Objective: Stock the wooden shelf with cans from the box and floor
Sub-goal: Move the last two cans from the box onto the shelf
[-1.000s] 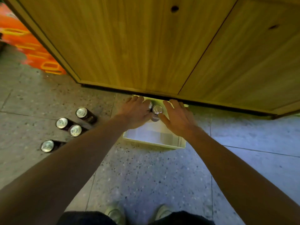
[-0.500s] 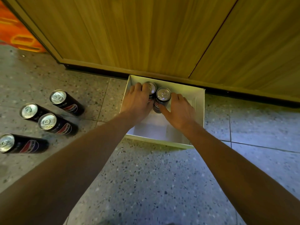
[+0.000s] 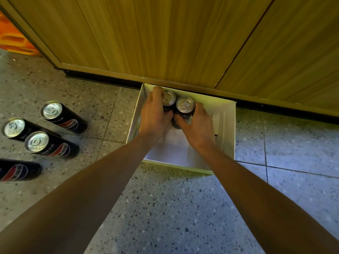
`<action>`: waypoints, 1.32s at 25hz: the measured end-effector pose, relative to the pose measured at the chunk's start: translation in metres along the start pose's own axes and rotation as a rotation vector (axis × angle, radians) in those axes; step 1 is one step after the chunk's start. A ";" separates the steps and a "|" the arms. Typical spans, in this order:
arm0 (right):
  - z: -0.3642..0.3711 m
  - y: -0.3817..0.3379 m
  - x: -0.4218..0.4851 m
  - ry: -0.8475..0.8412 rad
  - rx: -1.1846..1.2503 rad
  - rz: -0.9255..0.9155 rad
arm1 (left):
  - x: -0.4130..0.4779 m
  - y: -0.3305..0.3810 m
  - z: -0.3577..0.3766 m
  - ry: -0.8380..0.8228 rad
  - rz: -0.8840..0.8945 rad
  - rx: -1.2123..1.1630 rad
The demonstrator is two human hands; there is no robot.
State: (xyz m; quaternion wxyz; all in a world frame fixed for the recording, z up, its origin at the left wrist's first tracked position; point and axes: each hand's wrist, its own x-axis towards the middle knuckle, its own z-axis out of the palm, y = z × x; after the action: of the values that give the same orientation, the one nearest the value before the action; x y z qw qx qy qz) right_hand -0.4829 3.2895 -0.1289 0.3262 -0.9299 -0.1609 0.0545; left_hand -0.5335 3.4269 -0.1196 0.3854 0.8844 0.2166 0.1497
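Observation:
A white cardboard box (image 3: pixel 229 136) lies on the floor against the wooden cabinet (image 3: pixel 165 37). Two dark cans with silver tops stand side by side at its far end. My left hand (image 3: pixel 156 114) wraps the left can (image 3: pixel 168 98). My right hand (image 3: pixel 197 123) wraps the right can (image 3: pixel 185 105). Both cans are upright, touching each other, and only their tops and upper sides show between my fingers. Several more dark cans stand on the floor to the left, among them one nearest the box (image 3: pixel 62 116) and another closer to me (image 3: pixel 47 145).
The cabinet's wooden doors fill the top of the view, with a dark plinth (image 3: pixel 102 79) along the floor. An orange crate (image 3: pixel 12 41) shows at the far left. The floor is speckled grey tile (image 3: pixel 174 208). A folded flap (image 3: pixel 216 123) lines the box's right inner side.
My view has tilted down and drawn closer, so the box shows whole. Both hands have closed around the two cans; the floor cans stayed put.

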 end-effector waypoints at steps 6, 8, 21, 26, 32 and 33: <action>-0.018 -0.012 -0.005 0.035 0.092 -0.021 | 0.000 0.015 -0.024 -0.009 -0.022 -0.075; -0.044 -0.031 -0.009 0.052 0.107 -0.040 | 0.001 0.039 -0.050 -0.035 -0.034 -0.077; -0.473 -0.347 -0.025 0.213 0.149 -0.174 | 0.045 0.438 -0.416 -0.043 0.040 -0.235; -0.640 -0.474 -0.013 0.340 0.158 -0.214 | 0.085 0.597 -0.558 -0.119 0.133 -0.328; -0.756 -0.556 0.023 0.398 0.223 -0.306 | 0.135 0.713 -0.646 -0.139 0.246 -0.403; -0.770 -0.565 0.032 0.408 0.228 -0.324 | 0.145 0.727 -0.654 -0.135 0.264 -0.412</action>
State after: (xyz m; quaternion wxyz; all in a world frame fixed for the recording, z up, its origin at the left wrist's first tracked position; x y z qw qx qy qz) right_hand -0.4432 3.2623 0.8256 0.4585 -0.8412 -0.2314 -0.1690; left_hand -0.4960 3.4597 0.8671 0.5482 0.8158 0.0379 0.1802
